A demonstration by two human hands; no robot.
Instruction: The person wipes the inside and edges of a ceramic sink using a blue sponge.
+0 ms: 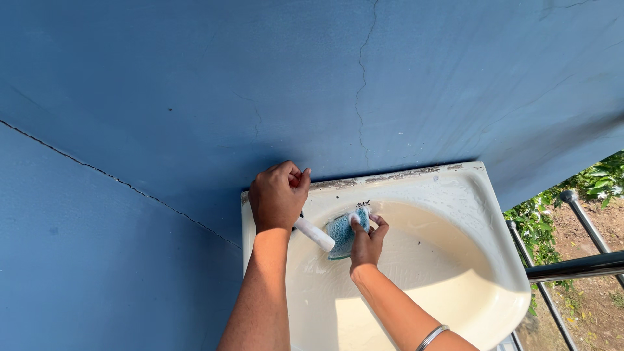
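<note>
1 cream washbasin [468, 214] hangs on the blue wall [195, 97], with 1 white tap spout [314, 234], 1 blue scrub pad [340, 235] and 2 hands. The left hand [278, 196] has its grip closed around the top of the tap. The right hand [368, 239] pinches the scrub pad shut between its fingers, pressing it against the spout's end, inside the basin near the back rim. 1 metal bangle [432, 336] circles the right wrist.

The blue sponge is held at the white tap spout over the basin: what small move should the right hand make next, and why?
Probably the right hand should slide the blue sponge a little along the white tap spout toward its tip. The sponge presses the back wall of the cream basin beside the spout, and the left hand closes over the tap's top, so the spout looks steadied for wiping.
</note>
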